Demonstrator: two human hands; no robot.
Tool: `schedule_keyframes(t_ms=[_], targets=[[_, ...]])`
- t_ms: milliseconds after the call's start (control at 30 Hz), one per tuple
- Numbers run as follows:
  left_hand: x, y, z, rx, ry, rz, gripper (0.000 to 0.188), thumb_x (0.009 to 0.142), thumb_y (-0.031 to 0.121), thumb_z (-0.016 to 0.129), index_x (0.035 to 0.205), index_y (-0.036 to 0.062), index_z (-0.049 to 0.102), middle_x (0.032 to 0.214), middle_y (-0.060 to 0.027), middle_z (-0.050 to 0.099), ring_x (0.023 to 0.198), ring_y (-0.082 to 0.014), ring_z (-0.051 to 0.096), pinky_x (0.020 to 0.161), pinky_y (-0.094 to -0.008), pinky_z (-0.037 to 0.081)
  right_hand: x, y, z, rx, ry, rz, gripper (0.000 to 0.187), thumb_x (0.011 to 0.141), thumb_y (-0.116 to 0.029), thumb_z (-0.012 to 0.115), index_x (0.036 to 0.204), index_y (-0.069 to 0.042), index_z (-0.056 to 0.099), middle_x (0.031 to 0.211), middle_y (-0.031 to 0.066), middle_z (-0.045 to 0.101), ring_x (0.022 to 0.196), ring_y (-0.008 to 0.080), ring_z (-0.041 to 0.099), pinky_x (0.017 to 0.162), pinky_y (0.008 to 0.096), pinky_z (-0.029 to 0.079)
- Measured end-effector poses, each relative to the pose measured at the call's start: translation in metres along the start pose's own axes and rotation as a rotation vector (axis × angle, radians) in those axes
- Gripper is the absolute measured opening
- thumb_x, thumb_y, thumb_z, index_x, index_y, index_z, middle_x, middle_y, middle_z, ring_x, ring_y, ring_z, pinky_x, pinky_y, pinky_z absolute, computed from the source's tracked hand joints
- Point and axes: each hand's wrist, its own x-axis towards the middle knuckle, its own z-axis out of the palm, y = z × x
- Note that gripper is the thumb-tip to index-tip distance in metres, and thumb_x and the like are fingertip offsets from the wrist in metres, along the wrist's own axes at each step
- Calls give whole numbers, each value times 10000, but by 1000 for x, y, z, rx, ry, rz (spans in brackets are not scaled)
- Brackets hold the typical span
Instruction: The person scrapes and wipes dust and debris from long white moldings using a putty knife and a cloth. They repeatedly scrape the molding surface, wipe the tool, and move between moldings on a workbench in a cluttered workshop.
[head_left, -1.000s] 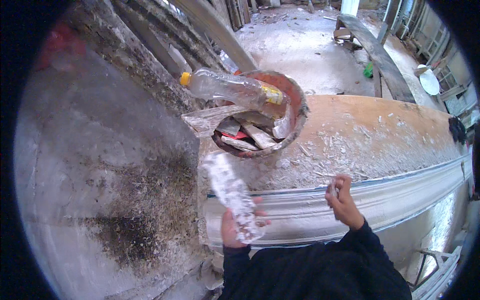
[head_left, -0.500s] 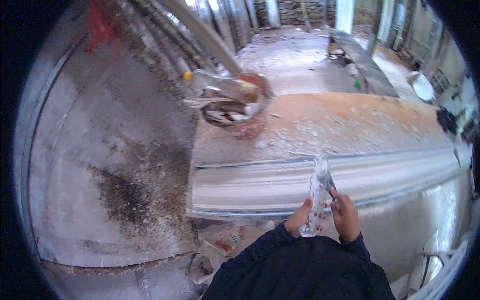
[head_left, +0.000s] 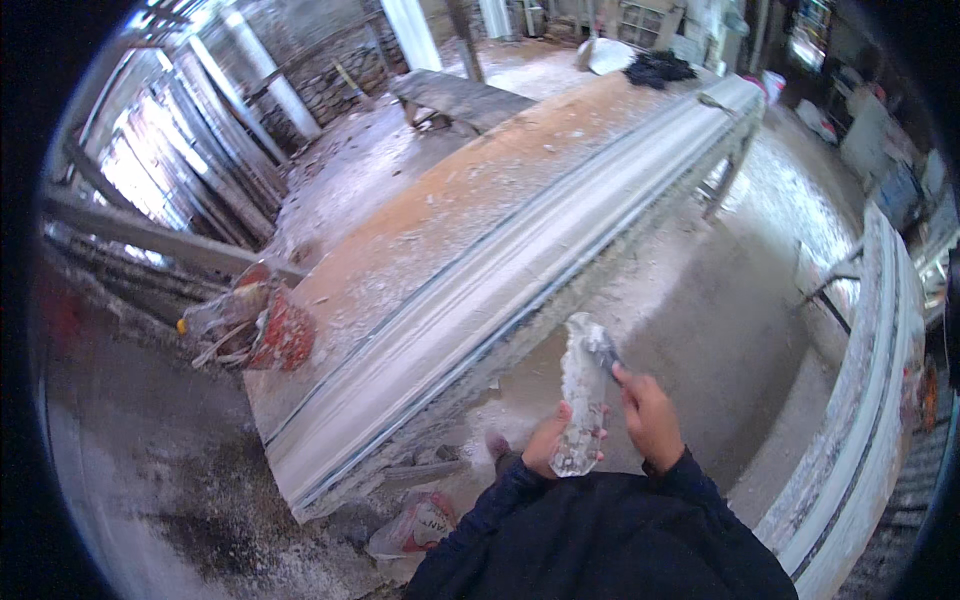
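In front of my body, my left hand (head_left: 547, 441) is wrapped round the lower part of a clear plastic bottle (head_left: 573, 456), which looks cut open along its side. White paste (head_left: 577, 372) coats its inside. My right hand (head_left: 650, 420) grips a small dark-handled scraper (head_left: 604, 352), its blade against the paste near the bottle's upper end. Just beyond my hands runs a long white plaster moulding (head_left: 480, 305) with ridged lines along the front edge of a work table (head_left: 425, 212).
White crumbs litter the orange-brown table top. A reddish bucket (head_left: 288, 335) stuffed with scraps stands at its left end. Below lies a printed sack (head_left: 415, 527). Another long curved moulding (head_left: 860, 420) is at my right. A low bench (head_left: 455, 98) stands behind the table.
My view has swung to the right, so the table now runs diagonally and the right-hand moulding shows. Both hands still hold the bottle and the scraper, now beyond the table's near edge.
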Motion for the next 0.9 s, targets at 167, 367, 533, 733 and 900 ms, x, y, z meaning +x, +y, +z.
schedule_keyframes(t_ms=[167, 367, 533, 733, 900], targets=[[15, -27, 20, 63, 18, -61, 677, 893, 559, 341, 1347, 57, 317, 1252, -137, 477, 966, -244, 579, 694, -434, 556, 1, 26, -29, 74, 143, 106, 322, 847, -70, 510, 1157, -117, 584, 892, 172, 572, 816, 329, 577, 714, 365, 457], [32, -6, -3, 136, 80, -188, 650, 905, 549, 329, 1356, 80, 311, 1260, -104, 479, 935, -219, 578, 675, -394, 554, -22, 32, -3, 80, 32, 67, 330, 847, -40, 506, 1170, -69, 569, 910, 168, 583, 813, 304, 581, 742, 339, 457], [36, -3, -3, 262, 58, -90, 637, 910, 554, 328, 1357, 100, 316, 1259, -82, 478, 921, -186, 567, 665, -348, 547, 52, 54, 3, 117, 107, 54, 303, 853, -30, 500, 1143, -52, 585, 930, 158, 598, 844, 260, 592, 759, 318, 451], [52, 84, -46, 195, 164, 80, 613, 910, 554, 351, 1345, 122, 333, 1193, -52, 488, 938, -169, 553, 637, -310, 541, 84, 9, 47, 74, -183, 43, 289, 873, -15, 478, 1143, -27, 579, 1049, 137, 609, 931, 245, 589, 831, 309, 436], [74, 126, -70, 250, 148, 93, 676, 887, 606, 348, 1338, 102, 344, 1191, -39, 468, 904, -141, 529, 607, -270, 526, 172, 10, 98, 158, -114, 20, 297, 915, -53, 447, 1194, -17, 543, 1180, 89, 582, 1007, 200, 560, 859, 305, 429]])
